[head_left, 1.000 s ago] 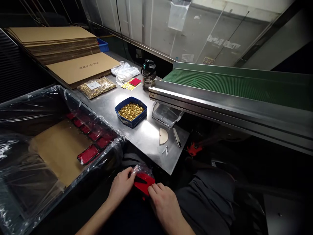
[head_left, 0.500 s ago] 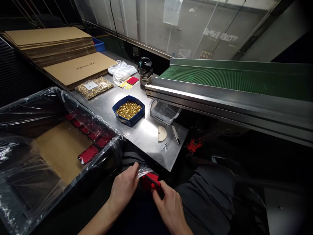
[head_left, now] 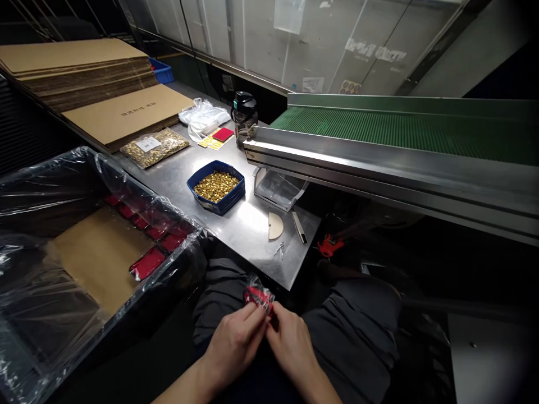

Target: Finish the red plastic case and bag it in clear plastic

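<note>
Over my lap, my left hand (head_left: 236,342) and my right hand (head_left: 290,345) meet with fingers pinched on a small red piece in clear plastic wrap (head_left: 259,297). The piece sticks up between the fingertips, just below the front edge of the steel table (head_left: 252,224). To my left stands a plastic-lined bin (head_left: 96,247) with a cardboard sheet and a row of wrapped red pieces (head_left: 147,262) along its right side.
On the table sit a blue tray of small gold parts (head_left: 217,187), a bag of gold parts (head_left: 154,147), a clear container (head_left: 278,188), a half-round disc (head_left: 274,225), a dark jar (head_left: 245,115) and flat cardboard stacks (head_left: 126,115). A green conveyor (head_left: 400,132) runs at right.
Both hands have drawn closer together and nearer to me. The red piece is now bunched upright between the fingertips instead of lying flat between the hands.
</note>
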A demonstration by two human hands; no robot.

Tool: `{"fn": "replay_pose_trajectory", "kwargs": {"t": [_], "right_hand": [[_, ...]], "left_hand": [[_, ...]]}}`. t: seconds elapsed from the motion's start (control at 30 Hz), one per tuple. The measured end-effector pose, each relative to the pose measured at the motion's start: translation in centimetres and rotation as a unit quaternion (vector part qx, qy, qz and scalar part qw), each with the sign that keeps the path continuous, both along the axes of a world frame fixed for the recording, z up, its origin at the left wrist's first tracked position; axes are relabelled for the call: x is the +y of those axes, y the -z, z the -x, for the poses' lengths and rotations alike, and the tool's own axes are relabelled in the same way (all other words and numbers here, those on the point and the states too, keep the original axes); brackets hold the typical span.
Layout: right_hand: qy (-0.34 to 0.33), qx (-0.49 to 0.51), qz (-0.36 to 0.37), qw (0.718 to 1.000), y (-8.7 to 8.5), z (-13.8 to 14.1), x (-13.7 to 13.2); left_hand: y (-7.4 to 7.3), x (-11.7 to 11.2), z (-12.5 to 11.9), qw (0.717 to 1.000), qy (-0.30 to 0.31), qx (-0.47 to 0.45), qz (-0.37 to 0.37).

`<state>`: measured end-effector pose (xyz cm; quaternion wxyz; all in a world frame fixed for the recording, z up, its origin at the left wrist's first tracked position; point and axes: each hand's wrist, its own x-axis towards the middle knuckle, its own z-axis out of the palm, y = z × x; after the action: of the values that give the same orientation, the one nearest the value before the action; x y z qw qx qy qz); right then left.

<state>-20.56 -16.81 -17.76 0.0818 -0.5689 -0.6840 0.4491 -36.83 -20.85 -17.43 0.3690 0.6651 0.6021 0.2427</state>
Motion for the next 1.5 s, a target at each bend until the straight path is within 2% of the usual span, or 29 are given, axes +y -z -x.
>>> {"fn": "replay_pose_trajectory", "kwargs": {"t": [0.13, 0.23, 0.4, 0.47, 0.53, 0.63, 0.77, 0.83, 0.9, 1.03, 1.1, 1.17, 1.23, 1.4, 1.5], "right_hand": [[0.05, 0.076, 0.053, 0.994, -0.1, -0.2, 1.2], [0.044, 0.133, 0.106, 0.984, -0.2, -0.4, 1.3], [0.028, 0.213, 0.215, 0.953, 0.5, -0.8, 1.7], [0.03, 0.235, 0.256, 0.937, 0.9, -0.9, 2.0], [0.031, 0.247, 0.286, 0.925, 1.3, -1.1, 2.3], [0.02, 0.247, 0.303, 0.92, 1.8, -1.5, 2.5], [-0.023, 0.223, 0.27, 0.936, 0.9, -3.0, 2.2], [-0.053, 0.21, 0.225, 0.95, -0.1, -3.6, 2.0], [-0.061, 0.195, 0.165, 0.965, -1.1, -3.9, 1.9], [-0.015, 0.18, 0.007, 0.983, -2.2, -3.1, 1.7], [-0.001, 0.163, -0.08, 0.983, -2.3, -2.6, 1.7], [0.003, 0.144, -0.121, 0.982, -2.3, -2.1, 1.9], [-0.003, 0.151, -0.094, 0.984, -2.3, -1.7, 2.2], [-0.056, 0.212, 0.109, 0.969, -1.9, -0.6, 3.4], [-0.025, 0.195, 0.117, 0.973, -1.8, 0.2, 3.9]], "left_hand": [[-1.2, 0.0, -1.4, 0.997, -0.001, -0.069, 0.025], [-2.2, 0.8, -1.2, 0.995, 0.022, -0.087, 0.032], [-3.4, 2.5, 0.8, 0.991, 0.117, -0.056, -0.013], [-3.3, 2.8, 1.9, 0.987, 0.152, -0.057, 0.005], [-2.6, 2.6, 2.7, 0.979, 0.178, -0.083, 0.054], [-0.9, 1.8, 3.3, 0.976, 0.148, -0.116, 0.111], [1.2, 0.8, 3.8, 0.964, 0.008, -0.174, 0.199], [1.8, 0.6, 4.3, 0.943, -0.045, -0.228, 0.238], [2.4, 0.6, 4.9, 0.908, -0.057, -0.321, 0.264], [2.9, 1.0, 5.8, 0.795, -0.058, -0.509, 0.325], [3.0, 1.1, 6.0, 0.757, -0.067, -0.549, 0.348], [2.8, 1.0, 6.1, 0.737, -0.073, -0.563, 0.367], [2.5, 0.8, 6.1, 0.716, -0.076, -0.576, 0.388], [1.9, 0.2, 5.9, 0.687, -0.081, -0.596, 0.408], [2.5, -0.2, 6.0, 0.678, -0.088, -0.611, 0.4]]}}
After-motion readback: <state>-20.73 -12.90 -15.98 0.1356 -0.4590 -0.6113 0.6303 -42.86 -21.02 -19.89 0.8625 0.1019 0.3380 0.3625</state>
